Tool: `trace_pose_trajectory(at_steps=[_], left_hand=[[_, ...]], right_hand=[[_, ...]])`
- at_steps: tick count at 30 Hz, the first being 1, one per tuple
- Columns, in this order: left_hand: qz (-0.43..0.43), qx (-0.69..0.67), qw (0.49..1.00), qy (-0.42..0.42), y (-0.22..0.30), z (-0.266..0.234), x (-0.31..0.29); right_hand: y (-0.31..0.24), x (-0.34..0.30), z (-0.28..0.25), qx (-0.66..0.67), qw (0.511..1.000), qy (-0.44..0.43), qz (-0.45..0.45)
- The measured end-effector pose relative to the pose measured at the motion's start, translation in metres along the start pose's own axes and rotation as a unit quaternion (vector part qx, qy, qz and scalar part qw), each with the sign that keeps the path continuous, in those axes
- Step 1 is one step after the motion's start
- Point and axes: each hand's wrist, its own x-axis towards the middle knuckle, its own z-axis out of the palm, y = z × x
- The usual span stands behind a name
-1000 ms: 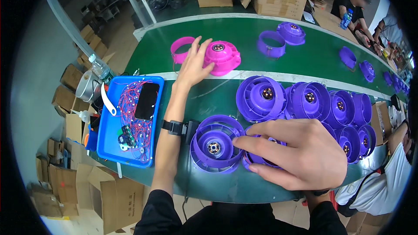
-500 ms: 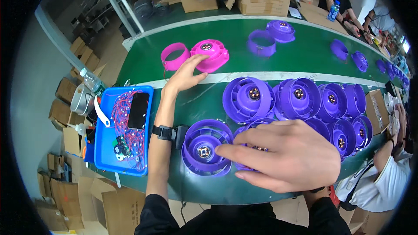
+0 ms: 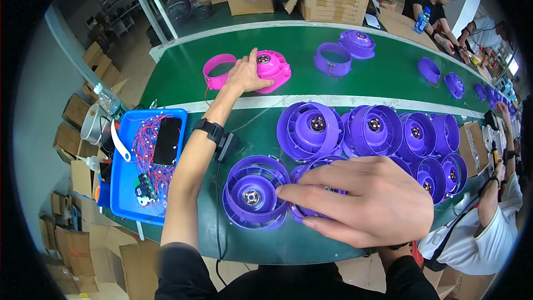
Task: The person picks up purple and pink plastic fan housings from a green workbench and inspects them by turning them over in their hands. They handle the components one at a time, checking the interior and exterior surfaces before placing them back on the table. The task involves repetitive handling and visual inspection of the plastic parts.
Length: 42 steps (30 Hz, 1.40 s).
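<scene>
On the far side of the green table, my left hand [image 3: 247, 75] is at a pink round housing [image 3: 274, 65] with a metal centre. Its fingers curl along the housing's left side and the thumb lies across the front. A pink ring [image 3: 216, 68] stands just left of the hand, with a thin wire hanging from it. My right hand [image 3: 363, 203] looms large in front, its fingers stretched leftward and the thumb apart below them. Nothing shows between them. Behind it a purple housing [image 3: 300, 180] is partly hidden; another purple housing [image 3: 254, 191] sits just left of its fingertips.
Several purple housings [image 3: 311, 130] stand in rows on the right. A blue tray [image 3: 125, 186] holds red wires and a black phone [image 3: 167, 141]. A purple ring [image 3: 333, 60] and more purple parts lie beyond the white strip. Co-workers sit to the right.
My left hand has shifted onto the pink housing's left side, its fingers now more curled around it. My right hand keeps almost the same pose. The whole view has shifted slightly.
</scene>
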Motion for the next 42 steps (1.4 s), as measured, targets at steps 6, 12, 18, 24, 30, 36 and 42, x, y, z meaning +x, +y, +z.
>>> trace_pose_trajectory(at_steps=[6, 12, 18, 24, 30, 36, 42], left_hand=[[-0.040, 0.044, 0.997, 0.058, -0.036, -0.005, -0.002], [-0.026, 0.042, 0.992, 0.118, -0.061, 0.004, -0.023], [0.244, 0.068, 0.958, 0.131, -0.037, -0.005, -0.006], [0.327, 0.154, 0.932, 0.022, 0.007, 0.028, 0.013], [0.353, 0.110, 0.927, 0.055, 0.002, 0.051, 0.018], [0.331, 0.092, 0.938, 0.043, -0.032, 0.036, -0.003], [0.223, 0.149, 0.963, 0.021, -0.027, 0.013, -0.026]], right_hand=[[0.001, -0.002, -0.011, 0.008, 1.000, 0.006, 0.012], [-0.002, -0.005, -0.011, 0.003, 1.000, -0.004, 0.012], [0.000, -0.005, 0.012, -0.028, 0.995, 0.084, -0.046], [-0.032, -0.009, 0.047, -0.042, 0.995, -0.087, -0.004], [-0.009, -0.024, 0.052, 0.007, 0.999, -0.050, 0.000], [-0.009, -0.032, 0.047, 0.028, 0.998, -0.052, -0.037], [-0.039, -0.045, 0.013, 0.004, 0.997, -0.074, -0.020]])
